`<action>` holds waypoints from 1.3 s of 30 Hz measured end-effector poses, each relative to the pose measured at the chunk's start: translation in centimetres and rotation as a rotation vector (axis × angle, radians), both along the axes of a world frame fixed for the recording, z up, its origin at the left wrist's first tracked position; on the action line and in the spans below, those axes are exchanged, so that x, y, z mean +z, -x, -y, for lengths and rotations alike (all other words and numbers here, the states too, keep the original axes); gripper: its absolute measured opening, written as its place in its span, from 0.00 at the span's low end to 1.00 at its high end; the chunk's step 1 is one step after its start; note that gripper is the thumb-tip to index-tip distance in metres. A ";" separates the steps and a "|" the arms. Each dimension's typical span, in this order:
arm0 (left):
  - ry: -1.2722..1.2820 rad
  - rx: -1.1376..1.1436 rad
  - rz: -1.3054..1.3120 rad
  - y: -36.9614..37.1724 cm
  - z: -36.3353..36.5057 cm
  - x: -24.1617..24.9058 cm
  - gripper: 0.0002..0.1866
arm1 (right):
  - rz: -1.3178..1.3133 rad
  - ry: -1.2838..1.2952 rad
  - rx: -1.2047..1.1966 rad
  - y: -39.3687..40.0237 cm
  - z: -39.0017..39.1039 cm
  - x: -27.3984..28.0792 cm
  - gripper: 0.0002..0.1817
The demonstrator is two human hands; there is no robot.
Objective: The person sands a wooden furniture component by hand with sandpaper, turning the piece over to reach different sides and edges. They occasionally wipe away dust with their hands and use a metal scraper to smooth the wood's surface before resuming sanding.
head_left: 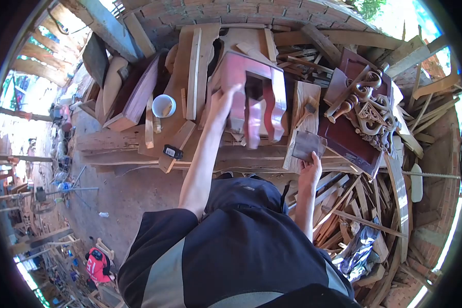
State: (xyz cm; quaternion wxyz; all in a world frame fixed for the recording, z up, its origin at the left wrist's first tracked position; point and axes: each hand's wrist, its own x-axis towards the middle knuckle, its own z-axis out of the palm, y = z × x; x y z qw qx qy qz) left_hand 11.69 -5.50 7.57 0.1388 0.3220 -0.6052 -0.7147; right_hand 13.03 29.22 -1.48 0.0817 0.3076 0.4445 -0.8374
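Observation:
My left hand grips the side of a small reddish wooden stool with curved legs. The stool is tipped over the bench, its legs pointing toward me and to the right, and its lower legs look blurred. My right hand pinches the near edge of a dark, flat square sheet that looks like sandpaper. Behind that sheet lies a pale board with a paintbrush on it. The fingers of my left hand are partly hidden against the stool.
A white cup and a small black device are on the wooden bench at left. Carved wooden ornaments lie on a dark red panel at right. Scrap wood is piled below. A person in red is far left.

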 end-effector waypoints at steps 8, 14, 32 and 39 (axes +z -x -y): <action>-0.442 -0.121 -0.047 -3.1 0.6 -5.4 0.21 | -0.447 -0.837 -0.025 -0.6 5.1 7.5 0.18; -0.479 -0.178 -0.071 -3.9 1.7 -7.8 0.18 | -0.975 -1.490 0.524 -0.2 10.6 8.7 0.26; -0.380 -0.041 -0.169 -3.4 0.2 -11.7 0.15 | -1.129 -1.766 0.780 10.7 20.7 3.8 0.33; -0.260 -0.076 -0.260 -3.1 0.3 -13.1 0.17 | -0.367 -1.529 0.998 10.7 17.2 7.9 0.35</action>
